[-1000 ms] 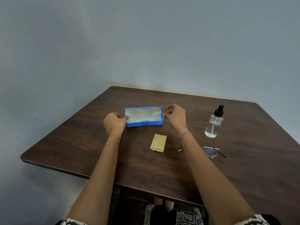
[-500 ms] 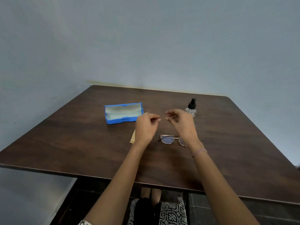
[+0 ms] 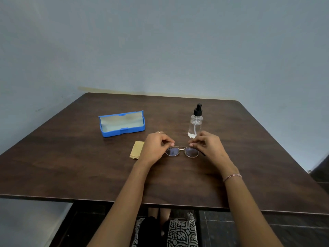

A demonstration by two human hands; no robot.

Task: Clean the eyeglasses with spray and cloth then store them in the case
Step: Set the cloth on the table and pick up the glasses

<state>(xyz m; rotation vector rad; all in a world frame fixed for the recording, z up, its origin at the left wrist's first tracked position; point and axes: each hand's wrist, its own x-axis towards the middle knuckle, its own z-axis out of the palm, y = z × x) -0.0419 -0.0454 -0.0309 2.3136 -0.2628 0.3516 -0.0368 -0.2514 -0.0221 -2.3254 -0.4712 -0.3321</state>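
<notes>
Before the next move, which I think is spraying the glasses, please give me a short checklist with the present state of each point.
1. Grip on glasses: left hand and right hand each pinch a top corner of the eyeglasses: ok.
2. Spray bottle upright, just behind the right hand: ok.
3. A hand free to take the bottle: not ok, both hold the frame.
4. Cloth within reach, lying beside the left hand: ok.
5. Case open, nothing seen inside: ok.
6. Lenses dirty or clean: cannot tell.
</notes>
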